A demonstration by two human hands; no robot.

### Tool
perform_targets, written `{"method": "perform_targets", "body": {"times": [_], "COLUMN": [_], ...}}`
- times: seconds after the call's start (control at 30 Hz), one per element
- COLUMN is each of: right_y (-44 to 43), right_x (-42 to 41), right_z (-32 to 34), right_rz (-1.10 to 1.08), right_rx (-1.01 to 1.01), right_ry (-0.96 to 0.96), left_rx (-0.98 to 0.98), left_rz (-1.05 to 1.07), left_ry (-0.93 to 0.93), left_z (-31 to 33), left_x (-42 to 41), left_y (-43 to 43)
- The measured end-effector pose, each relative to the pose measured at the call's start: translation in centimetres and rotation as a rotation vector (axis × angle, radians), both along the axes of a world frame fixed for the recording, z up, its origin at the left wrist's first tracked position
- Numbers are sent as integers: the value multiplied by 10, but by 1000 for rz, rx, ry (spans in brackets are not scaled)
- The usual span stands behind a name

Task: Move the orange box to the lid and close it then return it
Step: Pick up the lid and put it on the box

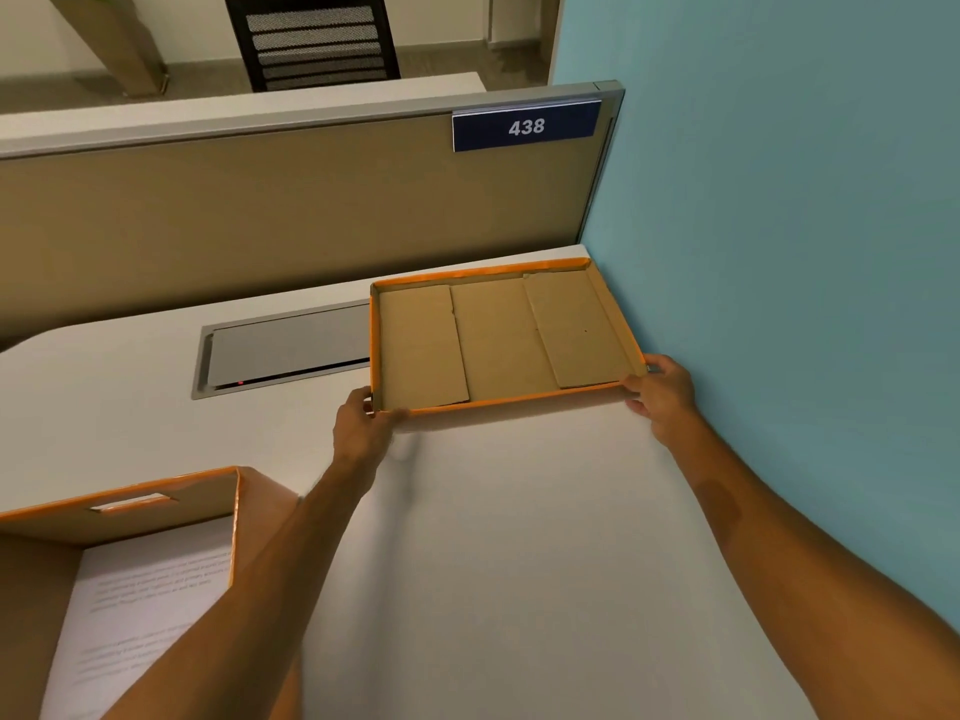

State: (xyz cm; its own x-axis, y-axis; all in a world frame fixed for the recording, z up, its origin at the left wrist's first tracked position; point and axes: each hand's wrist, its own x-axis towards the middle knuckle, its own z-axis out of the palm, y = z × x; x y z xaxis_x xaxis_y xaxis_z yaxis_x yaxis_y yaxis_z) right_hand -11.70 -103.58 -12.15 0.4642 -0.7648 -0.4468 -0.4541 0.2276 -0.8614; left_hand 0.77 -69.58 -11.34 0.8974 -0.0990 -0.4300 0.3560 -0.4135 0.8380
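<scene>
1. White desk [519,537] fills the corner between a tan partition [260,215] and a blue wall [779,252]; a number plate [525,127] reading 438 hangs on the partition, and a grey hatch [285,350] is set into the desk surface.
2. The lid [498,335] sits inside-up in that corner, its brown cardboard flaps showing and its orange rim facing up, left edge overlapping the hatch.
3. The left hand [363,423] grips the lid's near left corner, thumb hooked over the rim; the right hand [660,392] closes on the near right corner. Holding both corners keeps the wide, shallow piece level.
4. Whether the lid rests on the desk or is raised a little I cannot tell; a shadow lies under its near edge.
5. The orange box [156,537] stands open, nearer than the lid and well to its left, with printed paper [150,605] inside and a handle slot [132,502] in its far wall.
6. Judging by this, the lid has to be flipped before it can cap the box, so closing is not yet done.
</scene>
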Motion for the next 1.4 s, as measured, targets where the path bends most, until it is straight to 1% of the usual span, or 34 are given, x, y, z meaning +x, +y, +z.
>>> {"method": "perform_targets", "body": {"times": [0.07,0.13,0.27,0.4,0.57,0.7,0.83,0.87,0.9,0.93,0.97,1.0,1.07,1.13,1.2,1.27,1.4], "right_y": [2,4,15,30,52,68,87,97,104,108,114,122,141,156,174,191,224], "right_x": [-3,-7,-22,-39,-66,-93,-128,-143,-149,-149,-150,-155,-171,-183,-193,-199,-204], "right_z": [3,8,20,34,56,77,97,105,109,109,110,111,115,116,117,118,123], "right_rz": [-41,-67,-88,-82,-60,-82,-20,14,29,33,46,87,237,454,659,769,780], "right_rx": [122,197,278,330,350,370,314,267,180,35,-165,-384,-816,-1133,-1286,-1354,-1409], "right_ry": [-83,-158,-253,-321,-374,-396,-371,-350,-296,-211,-129,-95,-160,-221,-225,-211,-214], "left_rx": [-91,-206,-495,-667,-793,-831,-869,-881,-886,-884,-876,-864,-849,-835,-828,-840,-866], "left_rz": [41,91,153,214,275,280,319,333,351,370,382,383,370,363,367,386,404], "left_ry": [20,53,136,143,87,54,20,0,-11,-13,-19,-33,-75,-104,-112,-105,-111], "left_z": [5,11,27,45,72,100,124,131,135,138,141,144,152,156,160,165,177], "left_x": [-1,-4,-17,-36,-61,-89,-128,-145,-152,-154,-156,-161,-181,-198,-211,-221,-233], "left_y": [3,6,13,17,27,38,60,69,74,77,80,85,101,116,131,143,173]}}
